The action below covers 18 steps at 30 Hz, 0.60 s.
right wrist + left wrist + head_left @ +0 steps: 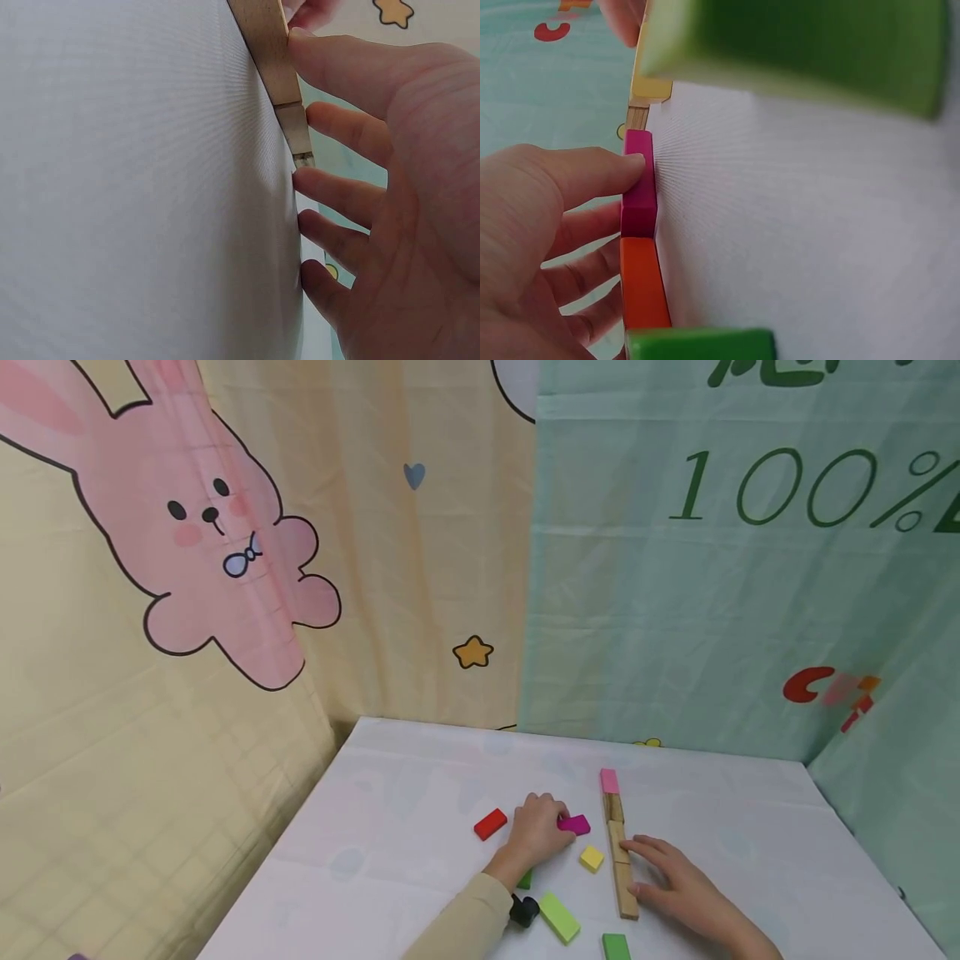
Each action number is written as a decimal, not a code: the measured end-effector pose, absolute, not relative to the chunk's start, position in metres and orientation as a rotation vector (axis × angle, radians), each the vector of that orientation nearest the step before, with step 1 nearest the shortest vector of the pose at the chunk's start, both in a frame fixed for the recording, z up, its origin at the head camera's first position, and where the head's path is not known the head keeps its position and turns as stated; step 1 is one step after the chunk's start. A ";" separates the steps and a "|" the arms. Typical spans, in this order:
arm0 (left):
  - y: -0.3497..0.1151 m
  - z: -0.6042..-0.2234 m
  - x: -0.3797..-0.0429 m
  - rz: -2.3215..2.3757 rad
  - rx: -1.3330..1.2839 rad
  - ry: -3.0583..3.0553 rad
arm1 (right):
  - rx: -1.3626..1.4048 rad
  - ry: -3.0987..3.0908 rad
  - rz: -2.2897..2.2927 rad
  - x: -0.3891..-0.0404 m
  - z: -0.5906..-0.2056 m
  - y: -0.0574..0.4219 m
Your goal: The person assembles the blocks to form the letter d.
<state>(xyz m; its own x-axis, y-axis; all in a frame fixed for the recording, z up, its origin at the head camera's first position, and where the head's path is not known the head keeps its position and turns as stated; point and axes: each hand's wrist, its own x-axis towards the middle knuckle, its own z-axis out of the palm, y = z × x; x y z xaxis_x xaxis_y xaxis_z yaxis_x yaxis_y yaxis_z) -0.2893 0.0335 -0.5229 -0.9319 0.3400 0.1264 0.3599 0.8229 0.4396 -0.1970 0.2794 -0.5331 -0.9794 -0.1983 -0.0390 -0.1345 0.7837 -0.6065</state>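
Observation:
My left hand (537,828) pinches a magenta block (575,825) low over the white table, with the thumb on its near face. In the left wrist view the magenta block (638,184) lines up with an orange-red block (643,289). From the head view, that red block (491,824) lies left of the hand. A straight row of plain wooden blocks (621,860), capped by a pink block (609,781), runs away from me. My right hand (678,885) has its fingers spread, thumb and forefinger tips right at the row's right side.
A yellow block (591,859) lies between the left hand and the row. Nearer to me are a lime block (559,918) and a green block (616,947). Another green block (525,880) is partly behind the left wrist. Printed curtains (420,568) border the table.

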 end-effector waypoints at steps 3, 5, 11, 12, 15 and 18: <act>0.033 -0.524 -0.290 -0.732 -0.563 -2.953 | -0.258 2.864 -0.964 -0.197 -0.533 0.279; 0.033 -0.524 -0.289 -0.736 -0.562 -2.950 | -0.255 2.863 -0.966 -0.197 -0.533 0.278; 0.033 -0.522 -0.288 -0.743 -0.576 -2.947 | -0.263 2.871 -0.964 -0.197 -0.533 0.278; 0.033 -0.522 -0.288 -0.744 -0.580 -2.947 | -0.264 2.873 -0.960 -0.196 -0.532 0.278; 0.033 -0.521 -0.288 -0.745 -0.596 -2.944 | -0.260 2.875 -0.956 -0.197 -0.532 0.278; 0.033 -0.522 -0.289 -0.743 -0.616 -2.934 | -0.255 2.871 -0.955 -0.197 -0.533 0.278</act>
